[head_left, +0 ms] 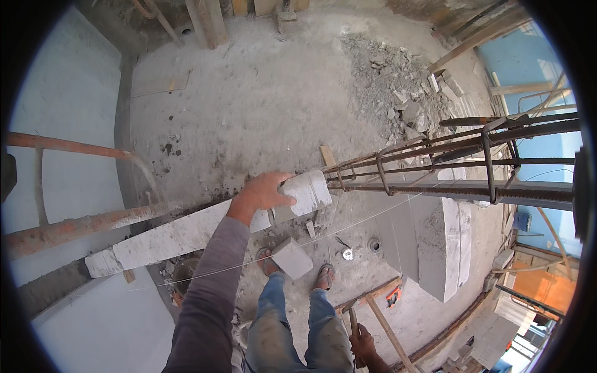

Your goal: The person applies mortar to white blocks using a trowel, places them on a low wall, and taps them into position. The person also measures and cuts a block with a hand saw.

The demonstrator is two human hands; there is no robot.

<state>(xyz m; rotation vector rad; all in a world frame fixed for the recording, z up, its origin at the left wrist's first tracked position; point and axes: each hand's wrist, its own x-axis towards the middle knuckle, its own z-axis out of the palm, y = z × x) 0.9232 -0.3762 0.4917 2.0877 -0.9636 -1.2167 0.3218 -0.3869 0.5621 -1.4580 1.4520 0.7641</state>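
Note:
My left hand (264, 191) lies on top of a narrow wall of white blocks, thumb and fingers spread. Its fingertips touch the near end of a white block (311, 191) beside the steel bars. Low on the right, my right hand (362, 344) is closed around the wooden handle (354, 322) of a tool whose head I cannot make out. A taut string (336, 235) runs along the near side of the wall. Between my feet a loose white block (293, 258) rests on the floor, with a small round white tape measure (347, 253) to its right.
A rebar cage (448, 152) juts out to the right above a large pale block stack (429, 245). Rusty scaffold pipes (81, 230) stand at left. Rubble (398, 93) is heaped beyond the wall. Wooden battens (388, 329) and an orange-handled tool (393, 297) lie lower right.

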